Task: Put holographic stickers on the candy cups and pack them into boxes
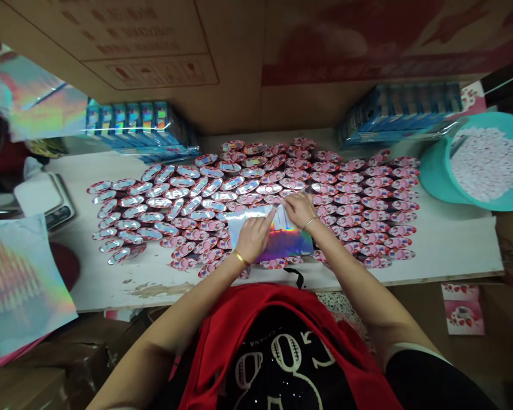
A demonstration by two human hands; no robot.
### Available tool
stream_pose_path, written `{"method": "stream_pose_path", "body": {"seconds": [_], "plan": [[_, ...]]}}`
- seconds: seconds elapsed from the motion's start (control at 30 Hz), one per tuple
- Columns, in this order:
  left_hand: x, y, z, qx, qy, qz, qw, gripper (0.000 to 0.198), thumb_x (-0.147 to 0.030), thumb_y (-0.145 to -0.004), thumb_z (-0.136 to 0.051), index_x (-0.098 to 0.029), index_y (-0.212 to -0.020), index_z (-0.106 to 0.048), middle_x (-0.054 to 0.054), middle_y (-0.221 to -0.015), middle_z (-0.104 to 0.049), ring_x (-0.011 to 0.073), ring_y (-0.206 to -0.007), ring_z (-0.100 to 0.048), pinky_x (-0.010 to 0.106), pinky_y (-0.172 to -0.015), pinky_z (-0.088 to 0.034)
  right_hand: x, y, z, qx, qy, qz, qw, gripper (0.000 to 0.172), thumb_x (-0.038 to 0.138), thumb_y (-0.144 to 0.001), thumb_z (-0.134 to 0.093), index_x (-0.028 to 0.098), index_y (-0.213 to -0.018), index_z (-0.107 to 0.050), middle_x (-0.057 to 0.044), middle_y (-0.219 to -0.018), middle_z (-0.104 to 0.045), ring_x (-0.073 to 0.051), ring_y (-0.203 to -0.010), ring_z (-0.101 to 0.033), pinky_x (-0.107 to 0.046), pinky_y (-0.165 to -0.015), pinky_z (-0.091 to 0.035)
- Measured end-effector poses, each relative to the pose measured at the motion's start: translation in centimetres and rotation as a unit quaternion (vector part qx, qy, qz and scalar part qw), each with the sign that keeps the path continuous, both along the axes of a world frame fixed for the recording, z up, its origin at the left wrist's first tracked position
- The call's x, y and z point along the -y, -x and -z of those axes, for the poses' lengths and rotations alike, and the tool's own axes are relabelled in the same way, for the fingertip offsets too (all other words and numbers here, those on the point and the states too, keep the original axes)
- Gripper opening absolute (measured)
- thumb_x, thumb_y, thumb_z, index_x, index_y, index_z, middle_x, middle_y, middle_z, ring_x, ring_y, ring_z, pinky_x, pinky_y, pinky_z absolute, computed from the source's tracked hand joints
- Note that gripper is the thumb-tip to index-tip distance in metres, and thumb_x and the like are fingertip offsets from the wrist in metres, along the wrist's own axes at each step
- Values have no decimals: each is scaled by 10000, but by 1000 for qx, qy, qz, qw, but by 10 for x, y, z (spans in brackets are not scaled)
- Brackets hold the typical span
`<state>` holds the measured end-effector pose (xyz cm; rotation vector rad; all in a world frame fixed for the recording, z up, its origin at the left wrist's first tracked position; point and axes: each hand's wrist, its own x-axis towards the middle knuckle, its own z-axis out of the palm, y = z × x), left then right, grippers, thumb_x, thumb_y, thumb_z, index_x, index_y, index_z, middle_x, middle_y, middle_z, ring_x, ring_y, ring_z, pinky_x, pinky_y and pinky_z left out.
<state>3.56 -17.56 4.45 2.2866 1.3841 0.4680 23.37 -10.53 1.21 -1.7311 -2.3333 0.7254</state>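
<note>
A shiny holographic sticker sheet (277, 250) lies over the pink packs at the middle of the table, with pale rectangular marks near its upper edge. My left hand (254, 236) holds its left part, the index finger stretched along it. At the upper right edge of the sheet, the fingers of my right hand (299, 209) are pinched together; whether a small piece is between them is hidden. Many oval-ended pink packs (352, 219) stand in close rows around the sheet. Those toward the left (157, 202) show silvery rectangles on their ends.
Blue boxes in clear wrap (132, 125) stand at the back left, and more blue boxes (401, 111) at the back right. A large carton (234, 108) rises behind. A turquoise basin (438, 171) of small white pieces is at right, a scale (46, 196) at left.
</note>
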Motion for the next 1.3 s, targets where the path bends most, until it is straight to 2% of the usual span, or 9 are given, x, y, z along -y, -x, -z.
{"method": "stream_pose_path", "body": {"seconds": [0.1, 0.23, 0.37, 0.5, 0.57, 0.73, 0.8, 1.03, 1.3], "plan": [[13, 10, -18, 168, 27, -104, 980, 639, -233, -919, -495, -235, -1503, -235, 22, -861, -591, 150, -786, -566, 303, -779, -470, 8, -2, 0, 4, -40, 10, 999, 330, 339, -964, -378, 184, -914, -666, -114, -964, -683, -260, -963, -516, -406, -904, -270], [24, 41, -44, 349, 54, -302, 886, 723, -313, -850, -632, -273, -1470, -263, -13, -818, -536, 111, -743, -550, 246, -722, -474, 36, 27, -24, -112, -74, 95, 986, 414, 481, -951, -400, 179, -1108, -635, -142, -1123, -638, -282, -1075, -506, -429, -950, -322], [36, 79, -57, 410, 74, -404, 814, 726, -342, -781, -699, -275, -1406, -337, -29, -774, -516, 91, -686, -532, 213, -665, -461, 75, 95, -53, -339, 74, 147, 926, 502, 583, -946, -325, 198, -969, -646, -84, -953, -665, -216, -915, -582, -347, -822, -436], [52, 109, -51, 421, 80, -431, 794, 730, -317, -741, -722, -259, -1379, -372, -32, -767, -531, 81, -652, -530, 202, -634, -457, 100, 160, -56, -444, 182, 178, 859, 439, 632, -844, -492, 213, -781, -603, -12, -744, -619, -169, -718, -551, -290, -679, -440], [59, 122, -43, 412, 85, -439, 794, 727, -304, -740, -713, -250, -1380, -374, -32, -765, -535, 77, -628, -526, 198, -611, -449, 105, 179, -52, -439, 171, 189, 861, 395, 585, -857, -498, 216, -734, -569, 2, -690, -581, -156, -673, -520, -280, -656, -419], [53, 149, -16, 337, 86, -426, 835, 707, -268, -767, -644, -225, -1408, -349, -28, -765, -553, 97, -646, -540, 221, -634, -448, 98, 200, -42, -229, 55, 156, 959, 270, 407, -920, -497, 212, -758, -591, -34, -790, -636, -191, -809, -541, -321, -770, -359], [45, 156, -4, 286, 73, -415, 861, 703, -226, -769, -616, -203, -1418, -348, -21, -768, -573, 113, -683, -557, 244, -678, -451, 92, 206, -35, -143, 25, 136, 980, 244, 369, -937, -487, 209, -797, -608, -58, -846, -655, -217, -891, -540, -341, -806, -328], [25, 165, 26, 124, 61, -382, 914, 721, -161, -766, -572, -159, -1446, -334, 2, -803, -638, 172, -775, -597, 379, -869, -390, 83, 219, -11, -30, -15, 94, 995, 252, 300, -975, -414, 192, -896, -628, -105, -948, -661, -252, -964, -506, -373, -848, -277], [23, 160, 36, 33, 58, -363, 930, 648, -164, -783, -526, -173, -1415, -383, 66, -900, -661, 268, -971, -564, 440, -906, -344, 78, 220, -2, 5, 22, 64, 998, 259, 267, -964, -395, 173, -1059, -617, -141, -1073, -636, -273, -1027, -484, -393, -891, -278]]}}
